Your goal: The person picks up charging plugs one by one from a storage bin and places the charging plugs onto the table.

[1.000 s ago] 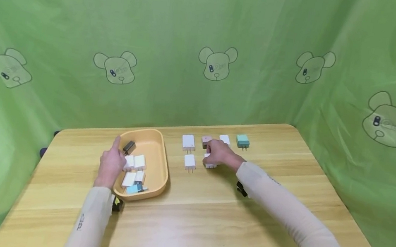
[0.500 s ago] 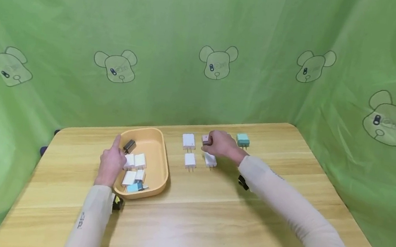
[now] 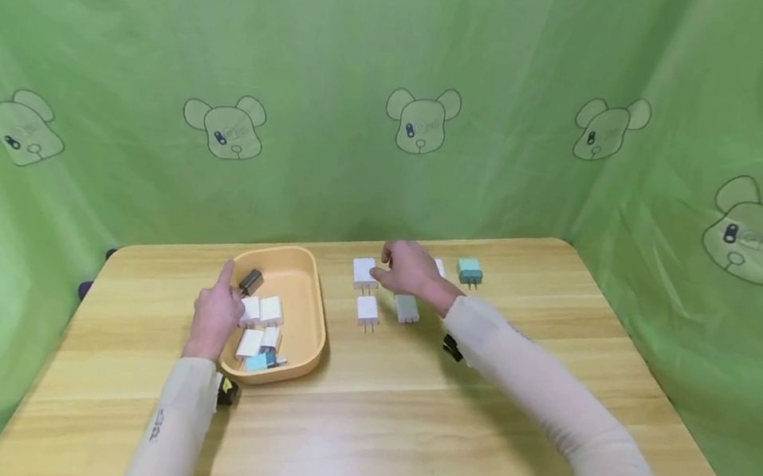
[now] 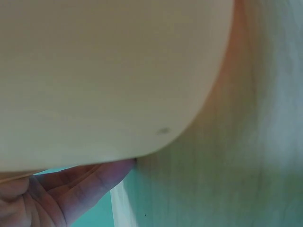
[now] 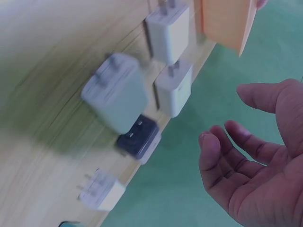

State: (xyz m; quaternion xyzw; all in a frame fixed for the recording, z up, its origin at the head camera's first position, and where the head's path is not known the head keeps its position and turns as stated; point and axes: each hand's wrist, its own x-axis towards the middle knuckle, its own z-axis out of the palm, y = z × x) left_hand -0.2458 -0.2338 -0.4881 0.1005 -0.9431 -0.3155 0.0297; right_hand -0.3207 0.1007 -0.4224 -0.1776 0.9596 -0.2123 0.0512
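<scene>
My left hand [image 3: 215,317] grips the left rim of the orange tray [image 3: 321,326], its index finger stretched along the edge. The left wrist view has the fingers [image 4: 102,182] against the tray's outer wall. My right hand [image 3: 412,269] hovers over the plug chargers at the back, with thumb and fingers apart and nothing between them. Its thumb tip overlaps a white charger [image 3: 363,270] in the head view. Below are another white charger [image 3: 367,308] and a greyish white one [image 3: 406,307]. A dark-faced pinkish charger [image 5: 141,138], hidden under the hand in the head view, shows in the right wrist view.
Inside the tray lie several white chargers [image 3: 271,309], a black one [image 3: 250,282] and a light blue one [image 3: 258,362]. A teal charger [image 3: 470,270] stands right of a partly covered white charger [image 3: 440,267]. A green curtain [image 3: 316,181] borders the wooden table [image 3: 361,444].
My right hand has moved off the greyish white charger, past the pinkish one, and left toward the back-left white charger, its fingers spreading. The left hand stays on the tray.
</scene>
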